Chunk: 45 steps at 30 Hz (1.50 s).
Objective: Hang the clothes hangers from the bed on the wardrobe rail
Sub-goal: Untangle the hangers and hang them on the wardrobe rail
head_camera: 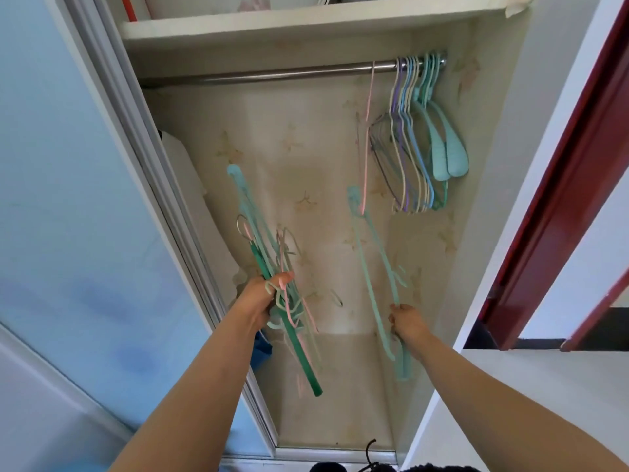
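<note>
My left hand [263, 298] grips a bundle of hangers [269, 267], mint, dark green and pink, pointing up and down inside the open wardrobe. My right hand [405, 321] holds a single mint hanger [369, 253] by its lower part, its top end raised toward the rail. A thin pink hanger [368, 107] dangles from the steel rail [272, 76] just above that mint hanger. Several pastel hangers [418, 131] hang bunched at the rail's right end.
A white shelf [306, 18] runs above the rail. The blue sliding door [78, 199] stands to the left, a dark red door frame [558, 199] to the right. A white bundle [190, 185] leans in the wardrobe's left corner. Dark objects [371, 461] lie at the floor edge.
</note>
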Motion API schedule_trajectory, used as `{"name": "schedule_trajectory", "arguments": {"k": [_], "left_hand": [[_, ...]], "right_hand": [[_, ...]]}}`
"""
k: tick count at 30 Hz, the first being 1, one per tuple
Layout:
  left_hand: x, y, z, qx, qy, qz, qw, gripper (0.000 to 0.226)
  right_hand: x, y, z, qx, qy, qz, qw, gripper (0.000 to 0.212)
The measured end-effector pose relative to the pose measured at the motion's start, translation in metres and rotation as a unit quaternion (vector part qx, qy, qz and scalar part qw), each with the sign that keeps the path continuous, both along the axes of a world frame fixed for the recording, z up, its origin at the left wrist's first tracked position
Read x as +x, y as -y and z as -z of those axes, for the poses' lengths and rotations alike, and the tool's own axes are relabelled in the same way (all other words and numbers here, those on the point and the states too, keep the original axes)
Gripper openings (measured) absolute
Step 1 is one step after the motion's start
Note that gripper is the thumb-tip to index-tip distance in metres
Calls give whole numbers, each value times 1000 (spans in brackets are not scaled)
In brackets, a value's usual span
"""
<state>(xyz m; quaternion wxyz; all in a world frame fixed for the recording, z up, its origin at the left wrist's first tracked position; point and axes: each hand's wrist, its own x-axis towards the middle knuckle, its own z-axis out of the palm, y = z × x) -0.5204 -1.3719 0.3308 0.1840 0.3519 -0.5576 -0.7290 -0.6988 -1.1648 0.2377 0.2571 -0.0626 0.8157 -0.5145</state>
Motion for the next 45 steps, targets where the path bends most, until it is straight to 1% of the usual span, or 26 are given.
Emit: {"name": "schedule_trajectory", "arguments": {"k": [2,3,5,6,8,10,11,12,13,15,16,18,20,22,23,26,28,30,32,35,36,38,41,43,45], "left_hand": [[0,0,1,-10,17,-4,1000,33],[0,0,0,-11,24,-8,1000,33],[-1,0,0,-18,37,-23,999,32],[-2,0,1,-25,44,-29,998,33],[-3,1,2,-35,54,-39,997,32],[-1,3,3,-33,46,-44,997,29],[0,4,3,-33,43,-43,998,29],[2,6,2,-34,43,-39,998,29],[4,10,2,-38,44,-35,998,31],[6,17,1,-42,52,-26,997,35],[7,22,-1,-40,55,-23,997,35],[8,30,-5,-34,57,-14,998,36],[7,39,-11,-31,54,-4,998,36],[6,48,-19,-36,50,5,998,34],[4,52,-24,-42,46,11,998,33],[-1,62,-42,-64,34,28,997,32],[-5,68,-54,-71,22,37,997,33],[-10,73,-63,-77,7,42,996,33],[-13,79,-70,-74,-8,50,996,33],[-14,87,-78,-77,-23,68,994,33],[-14,89,-79,-82,-27,79,993,35],[-13,92,-80,-86,-33,100,991,36],[-9,95,-81,-96,-38,123,987,30],[-5,97,-79,-105,-42,141,983,32],[-1,97,-77,-111,-47,159,980,34]], "right_hand": [[-10,2,-4,-34,21,12,999,29],[-13,3,-7,-34,13,16,999,32],[-14,5,-16,-44,26,-3,999,33],[-14,7,-19,-39,23,-17,999,33],[-9,13,-21,-2,-12,-54,998,33],[-2,22,-19,42,-57,-116,991,30],[1,27,-20,58,-76,-145,985,24],[6,32,-24,63,-86,-168,980,18],[7,40,-28,48,-88,-176,979,19],[10,55,-43,-9,-62,-141,988,36],[10,63,-53,-60,-38,-110,991,40],[9,79,-80,-171,14,-58,984,31],[9,92,-115,-265,55,-36,962,24],[9,102,-154,-327,58,-42,942,20],[6,109,-170,-342,44,-46,938,19],[0,127,-217,-358,-8,-27,933,20],[-4,137,-245,-372,-44,-17,927,13],[-6,143,-269,-381,-69,-8,922,13],[-10,148,-285,-395,-81,-3,915,9],[-21,159,-301,-409,-79,11,909,14],[-24,163,-306,-409,-73,16,909,12],[-31,169,-311,-390,-56,30,919,8],[-43,171,-307,-344,-33,43,937,9],[-48,168,-304,-352,-33,56,934,10],[-56,160,-304,-373,-41,106,921,18]]}}
